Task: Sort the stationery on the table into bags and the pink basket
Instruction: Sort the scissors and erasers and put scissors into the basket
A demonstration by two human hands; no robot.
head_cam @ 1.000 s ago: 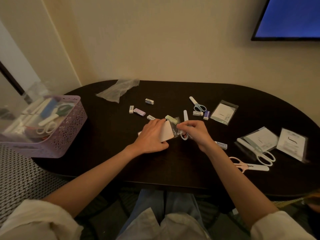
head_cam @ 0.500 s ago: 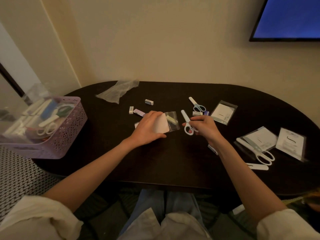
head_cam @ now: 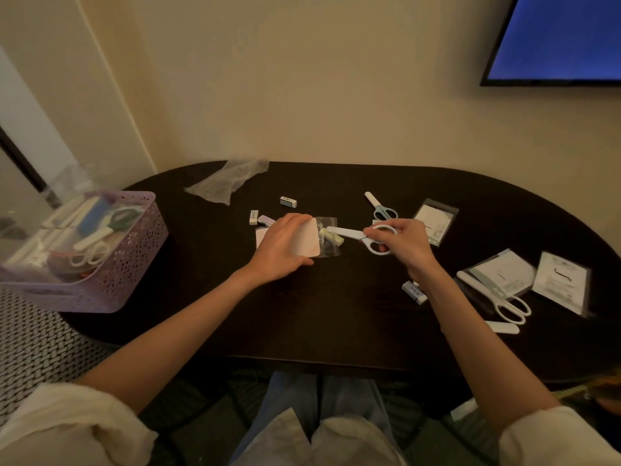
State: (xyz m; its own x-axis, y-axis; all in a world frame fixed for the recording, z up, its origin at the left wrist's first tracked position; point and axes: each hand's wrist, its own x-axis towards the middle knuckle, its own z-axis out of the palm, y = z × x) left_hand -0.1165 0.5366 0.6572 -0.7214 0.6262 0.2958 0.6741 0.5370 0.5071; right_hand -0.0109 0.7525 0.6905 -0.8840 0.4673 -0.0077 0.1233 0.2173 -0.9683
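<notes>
The left hand (head_cam: 280,250) lies flat, fingers spread, pressing a white card (head_cam: 304,242) and clear bag (head_cam: 327,238) onto the bench (head_cam: 336,314) near its centre. The right hand (head_cam: 403,245) is closed on the handles of capped scissors (head_cam: 356,235), whose tip points toward 9 o'clock at the bag's mouth, just above a pale green eraser (head_cam: 331,236) lying there. Four more scissors lie loose or part hidden: a blue pair (head_cam: 379,206) at 1 o'clock from the hands, a white pair (head_cam: 497,295) at 4 o'clock, and one white cap end (head_cam: 502,327) just below it; whether that belongs to a further pair cannot be told. Small erasers count five besides the green one: one (head_cam: 288,202) at 12 o'clock, two (head_cam: 253,217) beside the left hand's fingertips, the second of them lilac (head_cam: 266,220), and two (head_cam: 415,291) by the right wrist, partly hidden. Three flat packets with white cards lie to the right: one (head_cam: 435,222) at 2 o'clock, two (head_cam: 504,274) at 4 o'clock, the outer (head_cam: 561,282) near the rim. A crumpled clear bag (head_cam: 228,181) lies at 11 o'clock. The pink basket (head_cam: 127,264) stands on the bench's left end at 9 o'clock, holding scissors and other stationery. The bench is dark, oval, against a cream wall; a blue screen (head_cam: 557,35) hangs at upper right.
</notes>
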